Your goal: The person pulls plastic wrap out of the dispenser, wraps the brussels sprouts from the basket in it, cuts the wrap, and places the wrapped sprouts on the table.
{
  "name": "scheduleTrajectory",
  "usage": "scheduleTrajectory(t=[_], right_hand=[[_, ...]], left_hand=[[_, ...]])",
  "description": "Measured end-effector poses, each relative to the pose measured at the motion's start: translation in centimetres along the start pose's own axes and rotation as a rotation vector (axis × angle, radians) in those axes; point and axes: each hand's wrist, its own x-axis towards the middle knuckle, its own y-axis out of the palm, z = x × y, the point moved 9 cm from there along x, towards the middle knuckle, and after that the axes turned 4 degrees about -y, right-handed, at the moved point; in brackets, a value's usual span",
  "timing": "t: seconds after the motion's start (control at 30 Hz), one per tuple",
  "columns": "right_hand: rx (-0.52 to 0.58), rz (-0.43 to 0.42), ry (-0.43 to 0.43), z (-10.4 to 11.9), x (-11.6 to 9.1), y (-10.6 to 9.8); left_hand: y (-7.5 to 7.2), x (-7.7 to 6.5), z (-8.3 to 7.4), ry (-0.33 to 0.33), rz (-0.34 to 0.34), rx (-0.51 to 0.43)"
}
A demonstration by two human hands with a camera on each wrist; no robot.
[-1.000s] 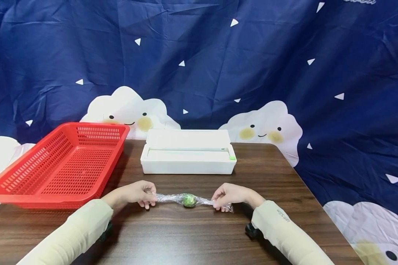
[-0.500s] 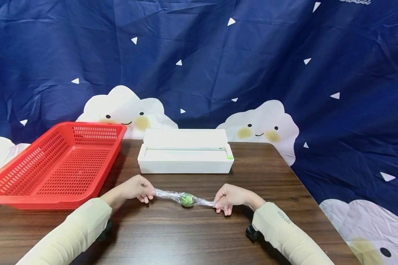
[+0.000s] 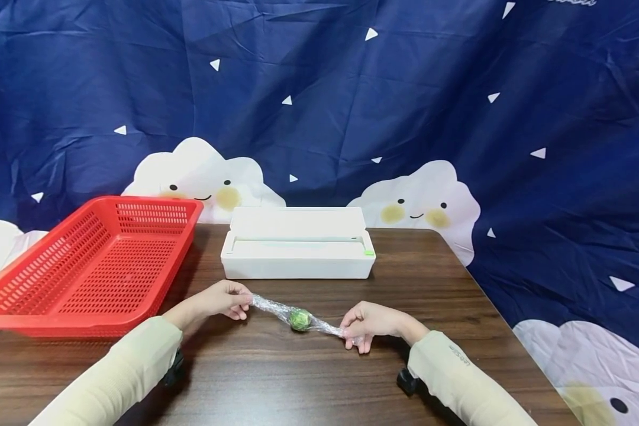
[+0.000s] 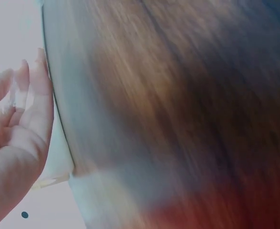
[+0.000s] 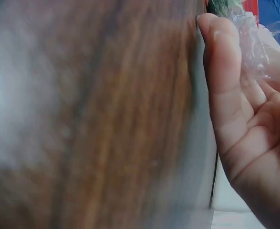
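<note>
A small round green vegetable [image 3: 300, 320], leafy like a Brussels sprout, sits wrapped in clear plastic wrap [image 3: 270, 305] twisted to a strand on either side. My left hand [image 3: 222, 300] pinches the strand's left end between thumb and fingers. At the lower right end, my right hand [image 3: 369, 325] pinches the other strand. The wrap stretches slantwise between both hands, higher at the left. In the right wrist view a crinkled piece of wrap [image 5: 252, 47] shows between thumb and fingers, with some green beyond the fingertips.
Behind the hands stands a white wrap dispenser box [image 3: 298, 268] with its lid raised and a green tab at its right. A red plastic basket [image 3: 154, 290] stands on the left of the brown wooden table [image 3: 277, 384]. A blue cloud-print curtain [image 3: 319, 89] hangs behind.
The wrap has gone from nearly level to slanting as my right hand moved down and my left hand slightly up. A loose flap at the right hand no longer sticks out as far.
</note>
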Motion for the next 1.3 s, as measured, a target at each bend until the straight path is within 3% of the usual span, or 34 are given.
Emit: scheduleTrajectory(t=[0.3, 0.47, 0.8, 0.97, 1.13, 1.3], right_hand=[[-0.079, -0.017, -0.016, 0.8, -0.4, 1.2], [-0.068, -0.017, -0.049, 1.2, -0.4, 1.7], [-0.07, -0.001, -0.091, 1.5, -0.8, 2.2], [-0.064, 0.0, -0.105, 1.8, -1.0, 2.3], [-0.082, 0.052, -0.134, 2.4, -1.3, 3.1], [-0.183, 0.119, -0.185, 3.1, -1.4, 4.4]], left_hand=[[-0.9, 1.5, 0.1, -0.039, -0.198, -0.143], [-1.1, 1.8, -0.3, -0.024, -0.249, -0.165], [-0.4, 2.0, -0.1, -0.019, -0.223, -0.245], [0.3, 2.1, 0.8, -0.078, -0.204, -0.313], [1.9, 2.3, 1.5, -0.158, -0.154, -0.302], [3.7, 2.6, 1.3, -0.189, -0.111, -0.276]])
